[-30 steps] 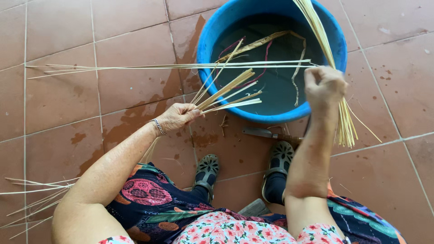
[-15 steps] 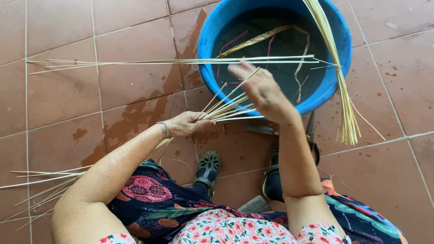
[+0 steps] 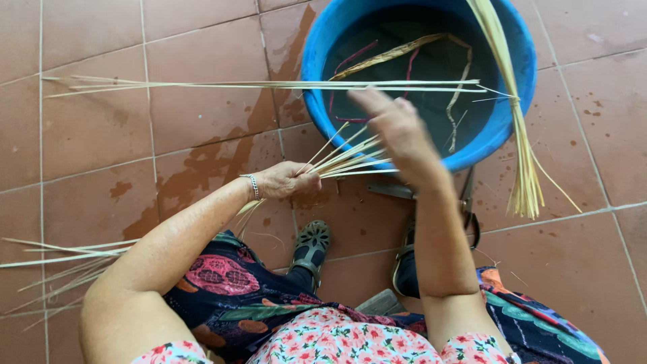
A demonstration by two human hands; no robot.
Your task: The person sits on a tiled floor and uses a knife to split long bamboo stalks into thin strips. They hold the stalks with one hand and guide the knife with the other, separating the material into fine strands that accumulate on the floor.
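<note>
My left hand (image 3: pixel 286 180), with a bracelet on its wrist, is closed around a bunch of thin pale strips (image 3: pixel 350 158) that fan out to the right. My right hand (image 3: pixel 397 128) hovers just above the fanned tips with its fingers stretched apart and nothing in it; it is slightly blurred. Beyond both hands stands a blue tub (image 3: pixel 519 87) with dark water and a few soaking strips inside. Several long strips (image 3: pixel 202 85) lie level across its near rim, reaching far to the left.
A thick bundle of strips (image 3: pixel 522 155) hangs over the tub's right rim onto the tiled floor. Loose strips (image 3: pixel 60 259) lie at the left by my knee. A dark metal tool (image 3: pixel 468 209) rests near my sandalled feet. Wet patches (image 3: pixel 202 168) mark the tiles.
My right hand left the bundle at the tub's right rim and swung left, over the fanned strips. The left hand kept its grip and barely moved.
</note>
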